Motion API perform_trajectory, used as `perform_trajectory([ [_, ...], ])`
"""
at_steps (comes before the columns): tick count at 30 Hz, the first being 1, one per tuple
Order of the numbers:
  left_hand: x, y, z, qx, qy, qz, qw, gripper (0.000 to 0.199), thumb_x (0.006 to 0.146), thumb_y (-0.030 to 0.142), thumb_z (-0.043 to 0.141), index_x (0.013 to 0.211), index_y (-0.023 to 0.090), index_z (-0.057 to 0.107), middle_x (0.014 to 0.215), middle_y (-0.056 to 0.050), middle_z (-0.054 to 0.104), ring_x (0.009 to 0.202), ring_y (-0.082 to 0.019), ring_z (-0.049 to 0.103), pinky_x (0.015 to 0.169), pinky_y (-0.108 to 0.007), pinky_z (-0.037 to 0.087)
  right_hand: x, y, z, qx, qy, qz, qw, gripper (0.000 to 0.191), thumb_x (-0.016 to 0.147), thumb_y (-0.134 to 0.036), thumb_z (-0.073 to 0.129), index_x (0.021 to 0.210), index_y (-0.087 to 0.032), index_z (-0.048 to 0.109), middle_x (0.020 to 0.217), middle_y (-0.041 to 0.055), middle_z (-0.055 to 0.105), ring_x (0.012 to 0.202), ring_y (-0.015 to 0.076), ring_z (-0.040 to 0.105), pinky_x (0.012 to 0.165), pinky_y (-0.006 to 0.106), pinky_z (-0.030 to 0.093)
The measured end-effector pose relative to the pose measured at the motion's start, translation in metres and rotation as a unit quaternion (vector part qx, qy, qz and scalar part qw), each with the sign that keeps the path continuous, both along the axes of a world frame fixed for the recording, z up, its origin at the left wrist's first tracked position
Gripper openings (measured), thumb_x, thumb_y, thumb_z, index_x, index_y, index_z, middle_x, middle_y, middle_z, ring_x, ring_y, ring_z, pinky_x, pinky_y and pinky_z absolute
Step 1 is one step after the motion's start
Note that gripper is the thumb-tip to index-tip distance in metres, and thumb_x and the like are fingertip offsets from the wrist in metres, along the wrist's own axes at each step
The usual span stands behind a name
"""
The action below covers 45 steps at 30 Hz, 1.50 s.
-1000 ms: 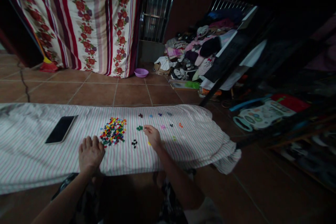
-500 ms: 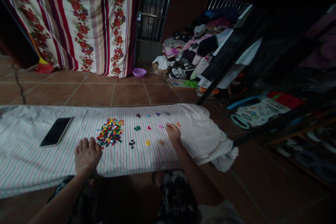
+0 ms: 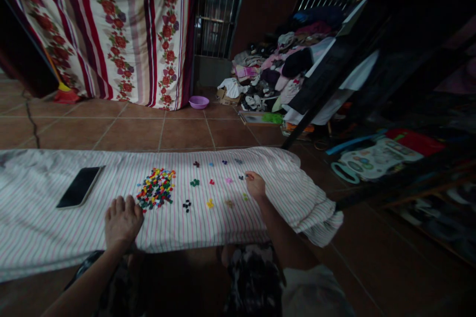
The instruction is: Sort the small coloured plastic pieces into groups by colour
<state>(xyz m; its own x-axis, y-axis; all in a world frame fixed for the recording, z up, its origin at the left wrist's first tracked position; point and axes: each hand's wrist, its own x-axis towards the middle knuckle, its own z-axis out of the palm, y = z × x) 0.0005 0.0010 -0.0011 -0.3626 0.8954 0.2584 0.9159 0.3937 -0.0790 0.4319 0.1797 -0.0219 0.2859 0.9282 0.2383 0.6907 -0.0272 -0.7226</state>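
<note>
My left hand (image 3: 123, 220) lies palm down on the striped cloth, fingers extended, beside a mixed pile of small coloured pieces (image 3: 155, 188). Over on the right, my right hand (image 3: 256, 185) has its fingers pinched together at a few dark grey pieces (image 3: 241, 177); whatever sits between the fingertips is too small to make out. Sorted by colour, little groups lie between the pile and that hand: green pieces (image 3: 195, 183), black pieces (image 3: 187, 205), yellow pieces (image 3: 210, 203), pink pieces (image 3: 228, 180), tan pieces (image 3: 229, 203) and lime pieces (image 3: 245, 197), among others.
A dark-screened phone (image 3: 81, 187) lies on the cloth (image 3: 40, 218) at the left. Beyond the bench, a purple basin (image 3: 199, 102) stands on the tiled floor near a floral curtain (image 3: 137, 34). A heap of clothes (image 3: 277, 69) and a toy panel (image 3: 372, 161) are farther right.
My right hand has moved slightly right, from beside the pink pieces to the dark grey ones. Dark grey and lime pieces now show there. My left hand stays in place.
</note>
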Motion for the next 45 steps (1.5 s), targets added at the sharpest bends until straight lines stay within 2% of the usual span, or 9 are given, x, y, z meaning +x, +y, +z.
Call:
perform_trajectory([
  [7, 0.000, 0.001, 0.000, 0.003, -0.013, 0.003, 1.000, 0.045, 0.093, 0.030, 0.028, 0.123, 0.009, 0.052, 0.124, -0.018, 0.054, 0.122, -0.031, 0.045, 0.100, -0.042, 0.035, -0.004, 0.008, -0.007, -0.017, -0.060, 0.016, 0.998, 0.033, 0.073, -0.011, 0.047, 0.089, -0.018, 0.075, 0.093, 0.0087, 0.073, 0.092, 0.0210, 0.066, 0.089, 0.032, 0.049],
  [13, -0.001, 0.001, -0.004, 0.019, -0.004, -0.003, 1.000, 0.046, 0.093, 0.031, 0.027, 0.124, 0.008, 0.053, 0.125, -0.019, 0.053, 0.122, -0.033, 0.045, 0.099, -0.043, 0.036, -0.010, 0.011, -0.011, -0.030, -0.091, 0.027, 0.995, 0.040, 0.074, -0.006, 0.045, 0.095, -0.020, 0.075, 0.096, 0.0060, 0.074, 0.096, 0.0178, 0.066, 0.093, 0.028, 0.047],
  [17, -0.001, 0.001, -0.005, 0.021, -0.007, -0.003, 1.000, 0.047, 0.093, 0.031, 0.027, 0.125, 0.008, 0.052, 0.126, -0.019, 0.053, 0.123, -0.033, 0.045, 0.101, -0.043, 0.035, -0.013, 0.011, -0.012, -0.036, -0.102, 0.032, 0.994, 0.042, 0.075, -0.005, 0.043, 0.100, -0.019, 0.075, 0.100, 0.0078, 0.074, 0.097, 0.0188, 0.066, 0.092, 0.028, 0.048],
  [26, -0.002, 0.002, -0.006, 0.012, -0.021, 0.000, 1.000, 0.050, 0.093, 0.031, 0.025, 0.128, 0.007, 0.051, 0.131, -0.021, 0.050, 0.126, -0.033, 0.044, 0.103, -0.045, 0.034, -0.014, 0.007, -0.010, -0.027, -0.097, 0.066, 0.993, 0.049, 0.070, -0.004, 0.043, 0.103, -0.023, 0.073, 0.096, 0.0031, 0.075, 0.098, 0.0183, 0.067, 0.089, 0.027, 0.050],
  [34, -0.001, 0.002, -0.007, 0.014, -0.026, 0.005, 1.000, 0.049, 0.093, 0.031, 0.027, 0.129, 0.007, 0.051, 0.132, -0.021, 0.050, 0.128, -0.035, 0.042, 0.105, -0.045, 0.033, -0.017, 0.006, -0.006, -0.020, -0.091, 0.071, 0.993, 0.047, 0.066, -0.002, 0.043, 0.097, -0.019, 0.075, 0.101, 0.0071, 0.074, 0.099, 0.0192, 0.066, 0.094, 0.029, 0.048],
  [41, -0.002, 0.001, -0.006, 0.018, -0.032, 0.004, 0.999, 0.049, 0.092, 0.031, 0.029, 0.129, 0.007, 0.051, 0.131, -0.021, 0.051, 0.126, -0.034, 0.044, 0.104, -0.046, 0.033, -0.017, 0.006, -0.005, -0.011, -0.083, 0.068, 0.994, 0.047, 0.066, -0.003, 0.043, 0.095, -0.023, 0.075, 0.091, 0.0041, 0.075, 0.095, 0.0197, 0.067, 0.091, 0.030, 0.050],
  [45, -0.002, 0.001, -0.006, 0.012, -0.040, 0.002, 0.999, 0.049, 0.092, 0.032, 0.030, 0.130, 0.008, 0.051, 0.130, -0.021, 0.053, 0.126, -0.033, 0.045, 0.104, -0.046, 0.033, -0.017, 0.006, -0.006, -0.011, -0.078, 0.065, 0.995, 0.048, 0.066, -0.004, 0.043, 0.097, -0.022, 0.074, 0.093, 0.0043, 0.075, 0.097, 0.0198, 0.067, 0.093, 0.031, 0.050],
])
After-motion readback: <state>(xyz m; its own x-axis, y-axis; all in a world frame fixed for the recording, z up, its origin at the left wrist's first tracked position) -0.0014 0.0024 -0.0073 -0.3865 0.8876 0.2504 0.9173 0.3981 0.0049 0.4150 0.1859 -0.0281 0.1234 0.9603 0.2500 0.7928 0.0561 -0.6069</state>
